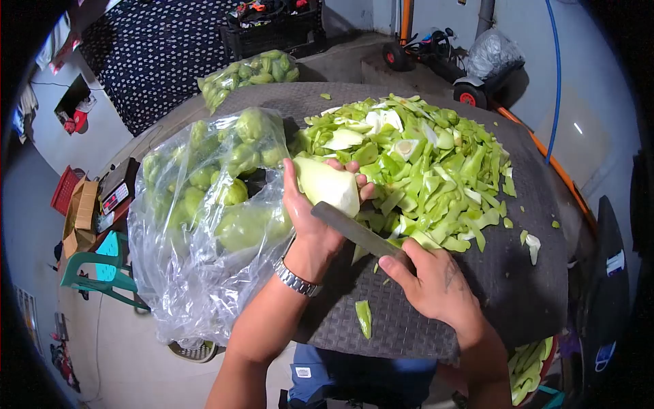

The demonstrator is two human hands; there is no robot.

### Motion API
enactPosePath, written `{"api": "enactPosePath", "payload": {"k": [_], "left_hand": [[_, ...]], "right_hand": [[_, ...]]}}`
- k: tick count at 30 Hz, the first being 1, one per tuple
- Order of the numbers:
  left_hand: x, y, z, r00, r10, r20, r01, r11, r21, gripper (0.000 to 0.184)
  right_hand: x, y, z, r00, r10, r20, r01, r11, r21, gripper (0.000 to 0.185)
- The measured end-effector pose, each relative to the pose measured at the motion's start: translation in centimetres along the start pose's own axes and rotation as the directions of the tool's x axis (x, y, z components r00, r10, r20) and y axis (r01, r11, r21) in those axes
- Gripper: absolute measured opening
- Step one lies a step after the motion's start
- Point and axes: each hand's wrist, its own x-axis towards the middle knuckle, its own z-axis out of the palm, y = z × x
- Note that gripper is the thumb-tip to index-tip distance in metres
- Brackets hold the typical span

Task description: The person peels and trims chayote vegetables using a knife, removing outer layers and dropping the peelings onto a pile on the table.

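My left hand's fingers (291,168) cradle the peeled vegetable (325,185), partly covering it; my right hand's (436,281) close round the knife (354,230), its handle hidden. Beyond, on the surface (409,313), glare blurs the plastic bag's (204,293) contents.

- Table (538,300): dark grey top with a woven texture.
- Clear plastic bag (197,273): at left, crumpled, holding whole green vegetables (248,126), its lower part hanging past the edge.
- Heap of peelings (443,167): green and whitish, right of the bag.
- Whitish scrap (533,249): right of the heap, apart from it.
- Green strip (364,319): single, near the front edge.
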Motion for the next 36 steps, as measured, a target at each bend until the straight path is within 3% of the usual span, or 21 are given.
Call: {"api": "enactPosePath", "payload": {"k": [10, 19, 23, 29, 36], "left_hand": [[-0.2, -0.8, -0.1, 1.000, 0.017, -0.005, -0.018, 1.000, -0.021, 0.071], [-0.9, -2.7, 0.6, 0.985, 0.087, -0.152, -0.083, 0.996, 0.032, 0.076], [-0.9, -2.9, -0.2, 0.992, 0.089, -0.086, -0.089, 0.996, 0.007, 0.078], [-1.8, -3.7, 1.1, 0.978, 0.102, -0.180, -0.092, 0.994, 0.062, 0.074], [-1.1, -3.1, 0.0, 0.972, -0.006, -0.234, 0.029, 0.995, 0.095, 0.056]], "right_hand": [[0.2, -0.2, 0.2, 0.998, 0.046, 0.043, -0.043, 0.996, -0.078, 0.058], [0.1, 0.7, 1.3, 0.999, 0.053, -0.012, -0.054, 0.983, -0.174, 0.057], [0.1, 0.6, 1.2, 0.998, 0.062, 0.005, -0.061, 0.984, -0.169, 0.058], [-0.2, 0.7, 2.4, 0.991, 0.006, -0.131, -0.044, 0.954, -0.296, 0.057], [-0.3, 0.0, 1.5, 0.987, 0.133, 0.085, -0.115, 0.975, -0.192, 0.054]]}}
